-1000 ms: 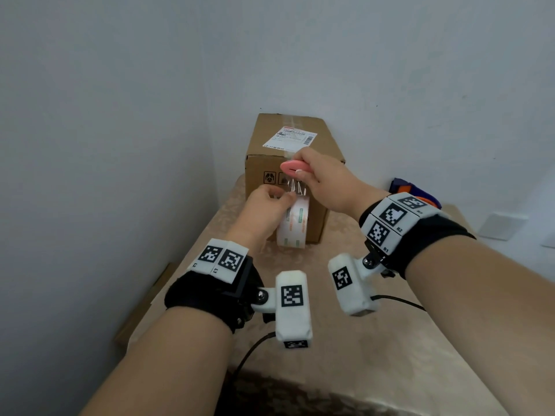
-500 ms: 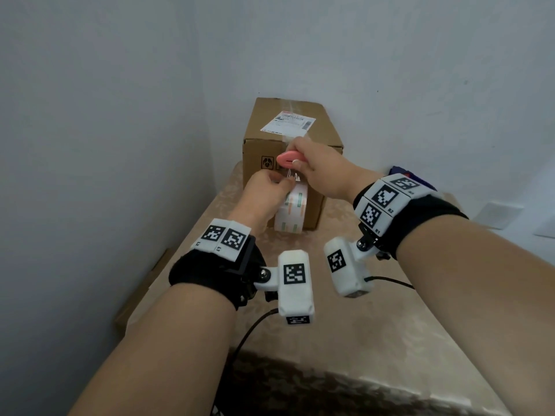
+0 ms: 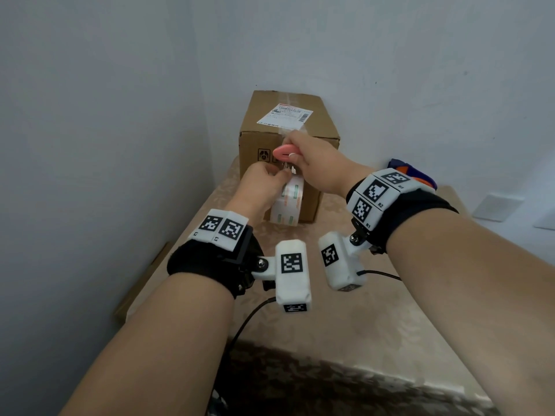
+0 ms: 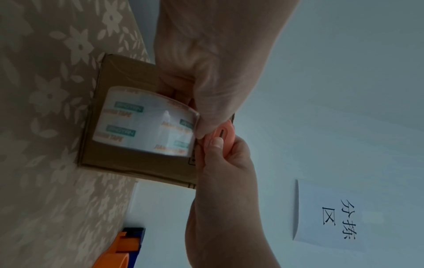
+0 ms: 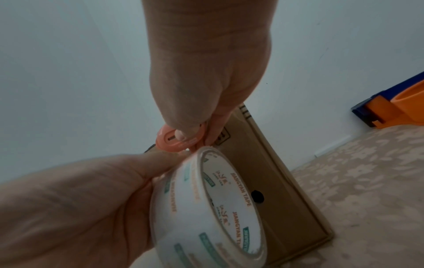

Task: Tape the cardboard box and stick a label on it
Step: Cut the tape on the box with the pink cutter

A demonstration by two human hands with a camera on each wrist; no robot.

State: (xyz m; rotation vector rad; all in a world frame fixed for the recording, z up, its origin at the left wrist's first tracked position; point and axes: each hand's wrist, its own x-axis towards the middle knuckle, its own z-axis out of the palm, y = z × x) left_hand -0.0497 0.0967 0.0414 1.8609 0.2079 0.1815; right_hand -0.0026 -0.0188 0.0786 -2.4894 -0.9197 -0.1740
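A brown cardboard box point(image 3: 318, 127) stands upright at the table's far end with a white printed label point(image 3: 285, 115) on its top. In front of the box my left hand point(image 3: 264, 184) grips a roll of clear printed tape point(image 3: 288, 205) point(image 4: 146, 121) point(image 5: 206, 208). My right hand point(image 3: 312, 157) pinches a small pink cutter point(image 3: 283, 152) point(image 4: 220, 132) point(image 5: 172, 140) just above the roll, against the stretch of tape that runs from the roll up to the box's front top edge.
A beige flowered cloth covers the table point(image 3: 345, 295). A blue and orange tape dispenser point(image 3: 411, 172) point(image 5: 399, 107) lies to the right of the box by the wall. Grey walls close in on the left and behind. A paper sign point(image 4: 330, 217) hangs on the wall.
Both hands stay together at the box's front; the right hand with the pink cutter has shifted slightly against the tape above the roll. The head view has tilted a little.
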